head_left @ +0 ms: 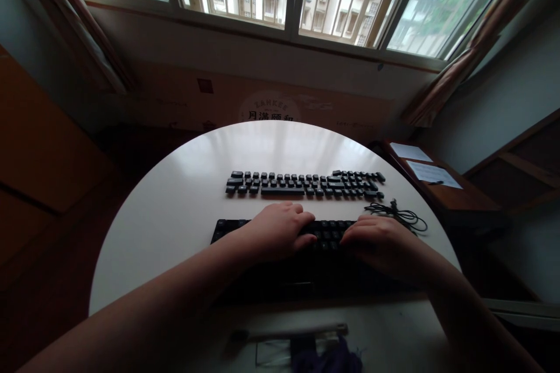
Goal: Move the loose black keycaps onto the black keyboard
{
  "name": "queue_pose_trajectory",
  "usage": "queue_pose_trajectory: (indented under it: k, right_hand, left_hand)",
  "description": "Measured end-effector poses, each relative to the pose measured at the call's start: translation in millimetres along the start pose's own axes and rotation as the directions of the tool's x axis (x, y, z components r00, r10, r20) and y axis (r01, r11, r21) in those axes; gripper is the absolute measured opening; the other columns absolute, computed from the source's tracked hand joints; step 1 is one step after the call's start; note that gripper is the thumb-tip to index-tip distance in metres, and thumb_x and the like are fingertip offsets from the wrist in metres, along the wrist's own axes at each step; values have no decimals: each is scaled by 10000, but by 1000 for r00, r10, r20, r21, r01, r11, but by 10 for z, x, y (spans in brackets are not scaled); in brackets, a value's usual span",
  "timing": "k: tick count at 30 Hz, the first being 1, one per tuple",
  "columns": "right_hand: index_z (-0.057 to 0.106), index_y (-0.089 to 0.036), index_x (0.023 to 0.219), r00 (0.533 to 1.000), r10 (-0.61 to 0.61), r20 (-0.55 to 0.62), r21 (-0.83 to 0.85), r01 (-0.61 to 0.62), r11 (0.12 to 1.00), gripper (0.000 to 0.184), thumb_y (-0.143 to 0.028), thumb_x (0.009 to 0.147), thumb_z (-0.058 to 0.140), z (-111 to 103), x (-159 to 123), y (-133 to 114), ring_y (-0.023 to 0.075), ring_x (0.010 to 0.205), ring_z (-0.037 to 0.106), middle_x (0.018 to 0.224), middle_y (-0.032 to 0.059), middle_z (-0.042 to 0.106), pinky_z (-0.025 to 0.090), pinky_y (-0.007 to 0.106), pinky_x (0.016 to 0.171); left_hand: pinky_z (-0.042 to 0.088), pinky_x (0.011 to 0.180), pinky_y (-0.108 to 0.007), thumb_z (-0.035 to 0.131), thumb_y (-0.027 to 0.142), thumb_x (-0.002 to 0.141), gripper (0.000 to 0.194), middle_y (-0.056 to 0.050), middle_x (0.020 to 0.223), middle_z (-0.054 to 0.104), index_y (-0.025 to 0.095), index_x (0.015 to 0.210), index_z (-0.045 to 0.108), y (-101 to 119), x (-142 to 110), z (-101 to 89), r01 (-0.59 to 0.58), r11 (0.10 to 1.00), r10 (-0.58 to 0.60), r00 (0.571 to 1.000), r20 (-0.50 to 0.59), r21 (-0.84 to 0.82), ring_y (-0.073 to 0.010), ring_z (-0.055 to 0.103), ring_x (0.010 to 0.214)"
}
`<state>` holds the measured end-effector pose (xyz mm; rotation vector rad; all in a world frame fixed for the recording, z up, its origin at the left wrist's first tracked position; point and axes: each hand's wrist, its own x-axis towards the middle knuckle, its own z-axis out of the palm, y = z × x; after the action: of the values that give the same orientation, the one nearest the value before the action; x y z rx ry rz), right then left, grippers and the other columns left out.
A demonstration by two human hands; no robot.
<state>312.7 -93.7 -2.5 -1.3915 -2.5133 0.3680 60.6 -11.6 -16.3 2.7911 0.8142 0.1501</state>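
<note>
A black keyboard (326, 233) lies on the white round table, with several keys in its upper part and a dark lower part in shadow. Across its middle rests my left hand (282, 230), fingers curled over the far edge and thumb bent on the keys, gripping it. My right hand (380, 239) is at the keyboard's right part, fingers bent together and thumb tip low against the keys; whatever is between these fingertips is hidden. Beyond the keyboard, loose black keycaps (282, 191) lie in rows, including a long space bar keycap.
A coiled black cable (405, 215) lies to the right on the white table (149, 233). Near the front edge are a brush-like tool (297, 332) and a dark purple cloth (326, 358), both dim. Papers (433, 173) and a pen lie on a side table at right.
</note>
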Motion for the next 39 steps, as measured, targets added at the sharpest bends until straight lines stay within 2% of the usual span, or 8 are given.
queue_pose_trajectory:
  k: [13, 22, 31, 36, 39]
  right_hand:
    - [748, -240, 908, 998, -37, -44, 0, 37, 999, 109, -171, 890, 665, 46, 5, 58, 187, 885, 647, 943, 22, 749, 490, 298, 780]
    - [736, -240, 881, 998, -46, -44, 49, 48, 998, 106, -151, 875, 678, 44, 2, 74, 162, 844, 660, 932, -2, 754, 484, 276, 785]
    - [726, -253, 966, 1000, -28, 1, 23, 28, 999, 142, -158, 887, 656, 21, 9, 57, 165, 842, 663, 958, 0, 753, 469, 278, 783]
    - [741, -243, 863, 999, -42, 2, -46, 42, 998, 128, -159, 892, 650, 26, 10, 20, 181, 836, 638, 910, 14, 745, 454, 283, 748]
    - [763, -248, 824, 1000, 7, 12, -84, -6, 996, 139, -204, 898, 655, 14, -6, -26, 186, 807, 638, 863, 25, 732, 440, 288, 710]
  left_hand:
    - [490, 824, -375, 529, 475, 949, 388, -78, 1074, 680, 241, 1241, 629, -10, -1, 15, 4, 1000, -4, 1000, 5, -16, -270, 636, 980]
    - [490, 844, -380, 526, 470, 951, 394, -83, 1094, 679, 232, 1249, 627, 0, 8, 1, 6, 1000, -6, 1000, 12, -18, -277, 640, 1013]
    - [494, 844, -384, 532, 470, 946, 395, -84, 1093, 680, 227, 1241, 630, -13, 1, 23, 0, 1000, 1, 1000, 3, -17, -278, 639, 1004]
    - [488, 857, -381, 540, 471, 944, 392, -84, 1094, 681, 234, 1244, 627, -3, 8, 11, 4, 1000, -4, 1000, 9, -14, -279, 634, 1024]
    - [490, 844, -380, 539, 467, 945, 380, -84, 1081, 682, 234, 1230, 635, 1, 8, 5, 9, 1000, -9, 1000, 13, -11, -279, 635, 1012]
